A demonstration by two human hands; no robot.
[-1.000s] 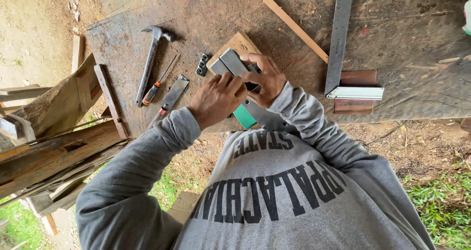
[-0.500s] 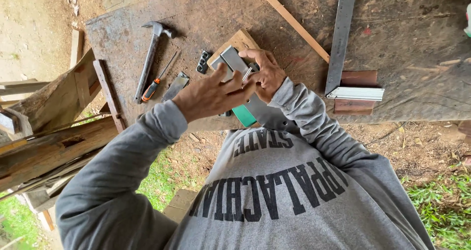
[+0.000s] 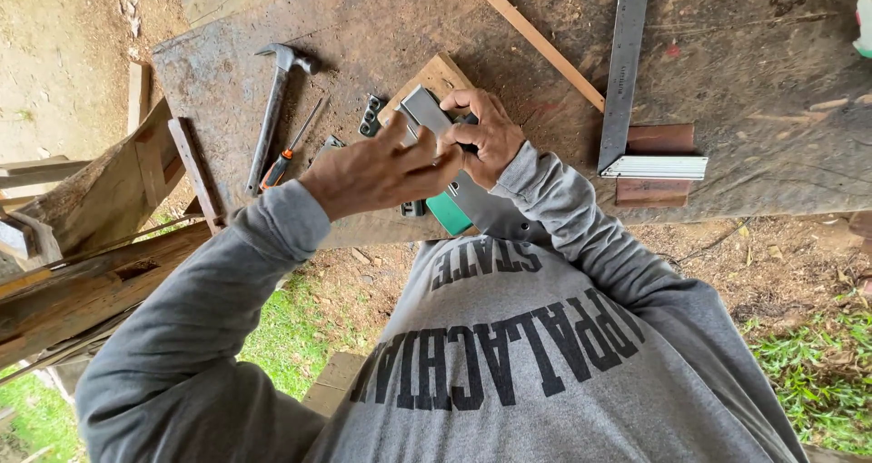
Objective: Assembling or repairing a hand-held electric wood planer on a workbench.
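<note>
No packages, labels, signs or screens show — only bench clutter.

- Grey metal plate (image 3: 425, 110): flat, rectangular, tilted toward eleven o'clock, gripped at its lower end, over the small wooden block (image 3: 442, 70).

Outdoor carpentry spot, probably: worn workbench (image 3: 727, 90), hammer (image 3: 272, 109) (dirt, grass around)

Outdoors in daylight: a worn, stained bench (image 3: 727, 81) stands on bare dirt ground (image 3: 54, 54). Rough timber beams (image 3: 82, 281) lean off its left edge; grass (image 3: 817, 372) grows near its front.
</note>
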